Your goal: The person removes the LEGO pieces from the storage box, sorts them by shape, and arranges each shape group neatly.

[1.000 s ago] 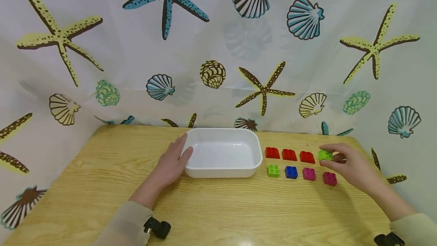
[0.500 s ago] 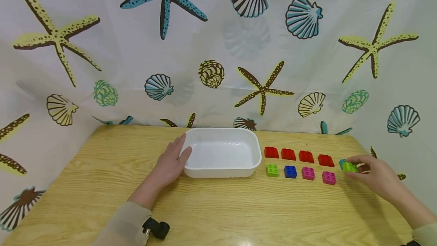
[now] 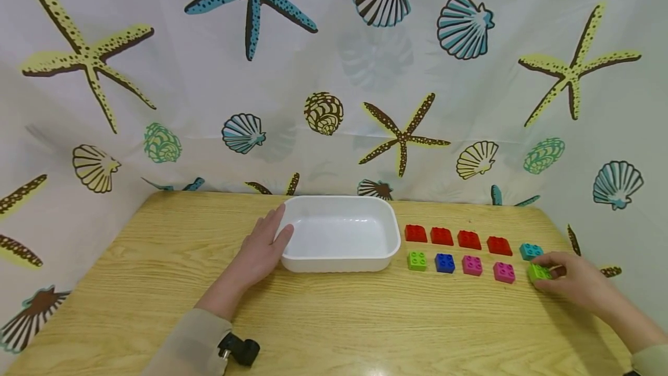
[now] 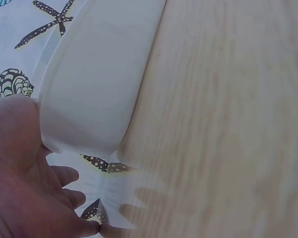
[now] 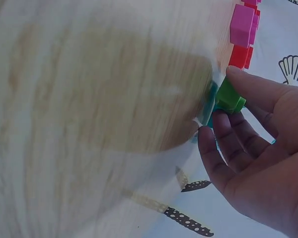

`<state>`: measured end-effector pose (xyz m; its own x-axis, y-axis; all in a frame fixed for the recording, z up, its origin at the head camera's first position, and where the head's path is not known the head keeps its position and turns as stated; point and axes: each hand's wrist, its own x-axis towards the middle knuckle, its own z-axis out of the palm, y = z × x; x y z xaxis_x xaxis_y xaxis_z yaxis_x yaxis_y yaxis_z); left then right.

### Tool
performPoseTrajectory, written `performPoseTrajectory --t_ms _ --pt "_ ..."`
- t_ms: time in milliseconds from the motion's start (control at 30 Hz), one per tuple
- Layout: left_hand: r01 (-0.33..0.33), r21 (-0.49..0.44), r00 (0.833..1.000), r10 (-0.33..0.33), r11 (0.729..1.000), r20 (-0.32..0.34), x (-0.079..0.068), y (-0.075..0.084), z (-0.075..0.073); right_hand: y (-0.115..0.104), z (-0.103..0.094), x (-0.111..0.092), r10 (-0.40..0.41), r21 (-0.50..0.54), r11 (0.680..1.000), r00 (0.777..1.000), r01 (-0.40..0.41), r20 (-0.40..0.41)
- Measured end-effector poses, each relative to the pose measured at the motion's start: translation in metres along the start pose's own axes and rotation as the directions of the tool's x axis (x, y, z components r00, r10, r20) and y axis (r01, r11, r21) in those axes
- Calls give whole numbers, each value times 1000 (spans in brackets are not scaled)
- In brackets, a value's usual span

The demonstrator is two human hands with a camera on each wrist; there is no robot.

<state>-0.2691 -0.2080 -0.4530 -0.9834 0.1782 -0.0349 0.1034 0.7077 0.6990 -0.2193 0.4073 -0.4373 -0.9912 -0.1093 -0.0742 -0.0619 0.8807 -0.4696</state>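
Note:
My right hand (image 3: 574,278) pinches a lime green toy brick (image 3: 539,273) between thumb and fingers at the right end of the front row. In the right wrist view the same green brick (image 5: 230,96) shows at the fingertips, low over the table. Just behind it sits a turquoise brick (image 3: 531,251). My left hand (image 3: 263,245) rests against the left end of a white plastic tub (image 3: 334,264), fingers straight along its rim. In the left wrist view the tub's outer wall (image 4: 97,79) fills the upper left, beside the hand (image 4: 27,173).
Several red bricks (image 3: 441,236) form the back row right of the tub. In front stand another lime green brick (image 3: 417,260), a blue brick (image 3: 445,263) and two pink bricks (image 3: 472,265). A patterned curtain (image 3: 323,62) borders the wooden table (image 3: 334,318).
My right hand has carried the green brick rightward, then toward me, from the red row to the end of the front row. The turquoise brick has come into view. The left hand stays put.

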Motion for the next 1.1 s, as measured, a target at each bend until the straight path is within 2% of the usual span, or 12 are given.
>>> performPoseTrajectory --t_ms 400,1100 --pt "-3 9 1000 3 1000 -2 0 0 0 11 2 4 -17 29 999 999 16 35" --pt "-4 4 1000 4 1000 -3 -1 -1 -4 5 5 4 -8 26 1000 999 7 50"
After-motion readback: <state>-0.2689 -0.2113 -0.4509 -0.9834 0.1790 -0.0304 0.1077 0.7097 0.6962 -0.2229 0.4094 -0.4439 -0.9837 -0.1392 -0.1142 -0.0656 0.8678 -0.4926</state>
